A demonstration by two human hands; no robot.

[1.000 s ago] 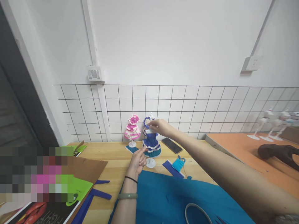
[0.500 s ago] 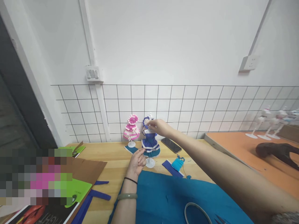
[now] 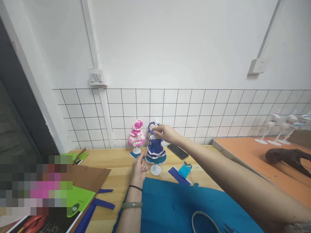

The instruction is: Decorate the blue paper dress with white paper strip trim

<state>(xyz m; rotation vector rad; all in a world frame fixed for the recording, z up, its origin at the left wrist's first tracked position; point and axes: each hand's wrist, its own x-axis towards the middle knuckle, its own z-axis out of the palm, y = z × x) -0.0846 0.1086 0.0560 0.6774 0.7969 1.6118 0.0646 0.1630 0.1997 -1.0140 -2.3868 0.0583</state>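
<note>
A small mannequin in a tiered blue doll dress (image 3: 155, 149) with white trim and a teal bottom layer stands upright on a white round base (image 3: 155, 170). My right hand (image 3: 166, 133) reaches across to its upper part, fingers pinched at the dress's bodice and covering part of it. Just left of the skirt, my left hand (image 3: 140, 166) is closed with fingers curled. Whatever it holds, if anything, is hidden. Behind to the left stands a mannequin in a pink and white doll dress (image 3: 136, 137).
Teal cloth (image 3: 170, 205) covers the front of the wooden table, with a grey ring (image 3: 205, 217) and scissors (image 3: 228, 228) on it. A phone (image 3: 178, 151) and fabric scraps (image 3: 184, 171) lie right. Cardboard (image 3: 92, 176) is left; more mannequins (image 3: 273, 124) stand on an orange table (image 3: 243, 150).
My left hand has moved slightly left and down, away from the skirt's hem. My right hand stays at the bodice with its fingers slightly shifted.
</note>
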